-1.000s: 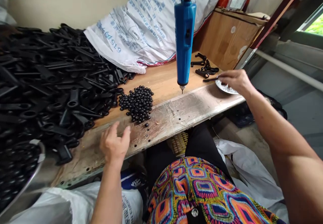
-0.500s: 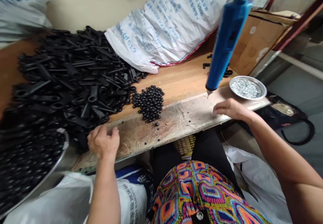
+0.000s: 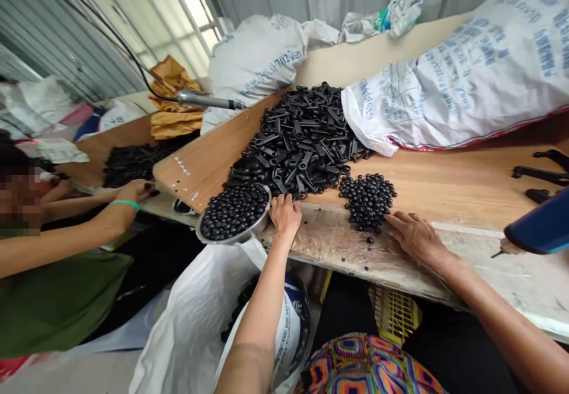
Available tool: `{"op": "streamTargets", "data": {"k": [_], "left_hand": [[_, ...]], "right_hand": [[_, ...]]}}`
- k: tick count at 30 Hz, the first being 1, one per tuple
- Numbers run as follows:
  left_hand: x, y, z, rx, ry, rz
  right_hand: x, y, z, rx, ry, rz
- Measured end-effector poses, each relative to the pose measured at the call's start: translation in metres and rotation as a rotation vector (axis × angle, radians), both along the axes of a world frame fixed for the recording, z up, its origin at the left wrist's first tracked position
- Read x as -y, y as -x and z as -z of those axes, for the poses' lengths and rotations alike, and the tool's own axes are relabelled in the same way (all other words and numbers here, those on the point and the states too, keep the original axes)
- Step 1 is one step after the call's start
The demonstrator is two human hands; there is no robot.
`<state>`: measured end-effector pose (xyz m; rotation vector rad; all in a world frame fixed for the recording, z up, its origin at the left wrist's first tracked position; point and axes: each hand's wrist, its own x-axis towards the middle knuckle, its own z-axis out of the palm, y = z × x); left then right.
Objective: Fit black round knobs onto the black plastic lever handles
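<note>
My left hand (image 3: 285,215) rests at the front edge of a heap of black plastic handles (image 3: 302,139), its fingers slightly bent and apart from the thumb. Beside it stands a metal bowl (image 3: 265,213) full of small black balls (image 3: 231,210). My right hand (image 3: 415,237) lies low over the bench with fingers stretched out. Its fingertips reach the right side of a small pile of black balls (image 3: 368,199). No object shows in either hand, though the left fingertips are partly hidden. A blue electric screwdriver (image 3: 540,225) hangs at the right, tip down-left.
Several loose black handles (image 3: 544,172) lie at the right. A large printed white sack (image 3: 457,80) leans over the bench (image 3: 453,181). An open white sack (image 3: 178,317) stands below the bowl. At the left, a co-worker's arm (image 3: 98,222) reaches towards another black heap.
The view has swung left, bringing the co-worker into sight. My right hand has moved left from near the dish of screws to the ball pile. My left hand stays by the handles.
</note>
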<state>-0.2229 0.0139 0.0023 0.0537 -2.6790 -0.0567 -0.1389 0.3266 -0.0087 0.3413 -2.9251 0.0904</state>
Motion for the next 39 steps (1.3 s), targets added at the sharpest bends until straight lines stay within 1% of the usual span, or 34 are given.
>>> {"op": "streamTargets", "data": {"k": [2, 4, 7, 10, 14, 17, 18, 19, 21, 23, 24, 25, 27, 29, 33, 34, 35, 36, 37, 38, 39], "left_hand": [[0.005, 0.001, 0.0, 0.031, 0.022, 0.013], [0.007, 0.002, 0.003, 0.048, 0.008, 0.021], [0.007, 0.006, 0.009, 0.016, -0.142, 0.062], [-0.002, 0.004, 0.017, 0.023, -0.257, 0.181], [-0.024, -0.012, 0.026, 0.093, -0.269, 0.372], [-0.036, -0.024, 0.023, 0.111, -0.269, 0.464], [-0.036, -0.026, 0.019, 0.091, -0.263, 0.458], [-0.035, -0.027, 0.015, 0.062, -0.25, 0.421], [-0.028, -0.027, 0.005, 0.025, -0.194, 0.265], [-0.017, -0.026, -0.003, 0.091, -0.123, 0.079], [-0.012, -0.025, -0.004, 0.152, -0.099, 0.015], [-0.008, -0.026, -0.005, 0.211, -0.087, -0.019], [-0.002, -0.029, -0.004, 0.283, -0.093, -0.02], [0.001, -0.033, -0.002, 0.302, -0.122, 0.02], [-0.006, -0.037, -0.005, 0.345, -0.225, 0.128], [-0.01, -0.038, -0.007, 0.356, -0.277, 0.174], [-0.015, -0.04, -0.01, 0.367, -0.381, 0.235], [-0.021, -0.043, -0.012, 0.382, -0.541, 0.312], [-0.028, -0.046, -0.014, 0.404, -0.747, 0.4], [-0.034, -0.051, -0.016, 0.431, -0.974, 0.488], [-0.041, -0.057, -0.017, 0.462, -1.192, 0.565]], "right_hand": [[0.003, 0.004, 0.005, -0.016, -0.029, 0.02], [0.004, 0.005, 0.009, -0.029, -0.037, 0.019], [0.004, 0.004, 0.01, -0.07, -0.036, 0.004], [0.006, 0.006, 0.01, -0.123, -0.051, -0.005], [0.003, 0.012, 0.015, -0.151, -0.024, -0.038], [-0.004, 0.013, 0.022, -0.177, 0.031, -0.03], [-0.006, 0.013, 0.024, -0.19, 0.047, -0.021], [-0.007, 0.012, 0.026, -0.203, 0.057, -0.017], [-0.008, 0.011, 0.027, -0.218, 0.053, -0.031], [-0.007, 0.01, 0.026, -0.214, 0.02, -0.052], [-0.006, 0.01, 0.025, -0.206, 0.001, -0.054], [-0.005, 0.011, 0.023, -0.197, -0.013, -0.048], [-0.003, 0.013, 0.019, -0.179, -0.02, -0.015], [-0.002, 0.016, 0.016, -0.161, -0.005, 0.014], [0.001, 0.021, 0.012, -0.118, 0.003, 0.031], [0.001, 0.022, 0.012, -0.107, -0.002, 0.039], [0.002, 0.022, 0.011, -0.096, -0.002, 0.047], [0.002, 0.022, 0.01, -0.086, 0.01, 0.057], [0.003, 0.02, 0.009, -0.077, 0.045, 0.074], [0.003, 0.018, 0.007, -0.064, 0.111, 0.092], [0.004, 0.014, 0.005, -0.046, 0.218, 0.105]]}}
